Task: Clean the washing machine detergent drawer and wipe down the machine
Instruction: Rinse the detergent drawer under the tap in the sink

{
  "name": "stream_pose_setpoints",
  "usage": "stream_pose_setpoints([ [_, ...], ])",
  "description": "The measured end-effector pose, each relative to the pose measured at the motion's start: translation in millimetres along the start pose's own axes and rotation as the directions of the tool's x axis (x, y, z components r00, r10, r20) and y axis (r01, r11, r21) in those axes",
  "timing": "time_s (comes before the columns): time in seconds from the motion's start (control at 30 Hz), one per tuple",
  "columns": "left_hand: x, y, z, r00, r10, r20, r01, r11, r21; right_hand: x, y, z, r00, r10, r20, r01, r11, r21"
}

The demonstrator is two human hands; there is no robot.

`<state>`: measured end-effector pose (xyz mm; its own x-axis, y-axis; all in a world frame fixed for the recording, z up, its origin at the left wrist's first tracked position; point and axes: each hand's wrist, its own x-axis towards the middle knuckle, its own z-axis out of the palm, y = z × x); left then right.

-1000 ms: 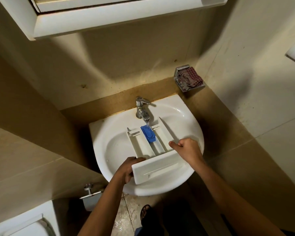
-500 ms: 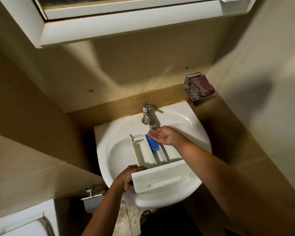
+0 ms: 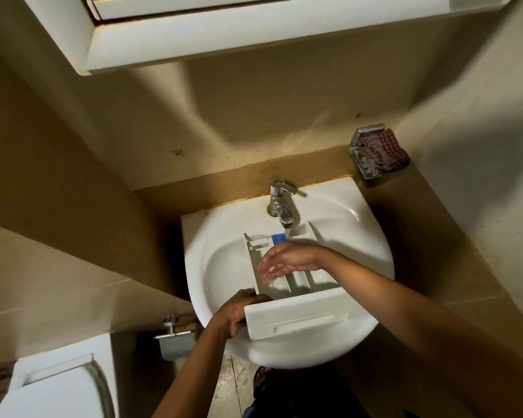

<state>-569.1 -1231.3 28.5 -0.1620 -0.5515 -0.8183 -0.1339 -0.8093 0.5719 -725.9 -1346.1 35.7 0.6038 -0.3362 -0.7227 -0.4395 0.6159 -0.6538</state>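
Here the white sink (image 3: 198,236) holds the detergent drawer (image 3: 299,321) slanted across its basin; my left hand (image 3: 234,312) grips its front corner, my right hand (image 3: 287,259) hovers over the compartments, wet fingers relaxed and empty, below the running tap (image 3: 280,203) and blue insert (image 3: 279,237)

The drawer (image 3: 296,322) is white, its insert (image 3: 279,237) blue. The sink (image 3: 372,236), cabinet (image 3: 224,34) and toilet (image 3: 58,387) are white. The tap (image 3: 280,203) is silver. The cloth (image 3: 384,149) is checked red and white. The wall (image 3: 254,116) is beige.
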Motion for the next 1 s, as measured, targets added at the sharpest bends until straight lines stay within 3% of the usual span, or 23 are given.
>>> stream_pose_setpoints([
  [0.1, -1, 0, 1, 1.000, 0.014, 0.017, -0.014, 1.000, 0.018, 7, -9, 4, 0.976, -0.055, -0.209, 0.076, 0.993, 0.094],
  [0.17, -1, 1, 1, 1.000, 0.005, 0.011, -0.005, 1.000, -0.016, 17, -12, 3, 0.933, -0.055, -0.355, 0.150, 0.958, 0.246],
  [0.23, -3, 1, 0, 1.000, 0.000, 0.010, 0.000, 0.999, -0.045, 22, -11, 1, 0.912, -0.008, -0.410, 0.196, 0.888, 0.417],
  [0.47, -7, 1, -8, 1.000, -0.007, 0.006, 0.007, 0.997, -0.080, 11, 4, -25, 0.908, 0.059, -0.414, 0.299, 0.601, 0.741],
  [0.73, -6, 0, -20, 1.000, -0.017, 0.021, 0.018, 0.998, -0.054, 16, -1, -29, 0.947, 0.085, -0.309, 0.227, 0.502, 0.835],
  [0.8, -5, 0, -20, 1.000, -0.016, 0.019, 0.017, 0.999, -0.046, 17, 1, -29, 0.955, 0.084, -0.285, 0.203, 0.516, 0.832],
  [0.87, -5, 0, -21, 1.000, -0.023, 0.014, 0.023, 0.999, -0.029, 13, 4, -30, 0.977, 0.061, -0.205, 0.123, 0.622, 0.773],
  [0.93, -6, 1, -21, 1.000, 0.000, 0.018, -0.001, 1.000, 0.029, 5, 7, -30, 0.998, 0.052, -0.037, -0.022, 0.830, 0.557],
  [1.0, -5, 0, -22, 1.000, 0.001, 0.014, -0.002, 0.998, 0.063, -6, 5, -32, 0.984, 0.076, 0.163, -0.106, 0.977, 0.183],
])
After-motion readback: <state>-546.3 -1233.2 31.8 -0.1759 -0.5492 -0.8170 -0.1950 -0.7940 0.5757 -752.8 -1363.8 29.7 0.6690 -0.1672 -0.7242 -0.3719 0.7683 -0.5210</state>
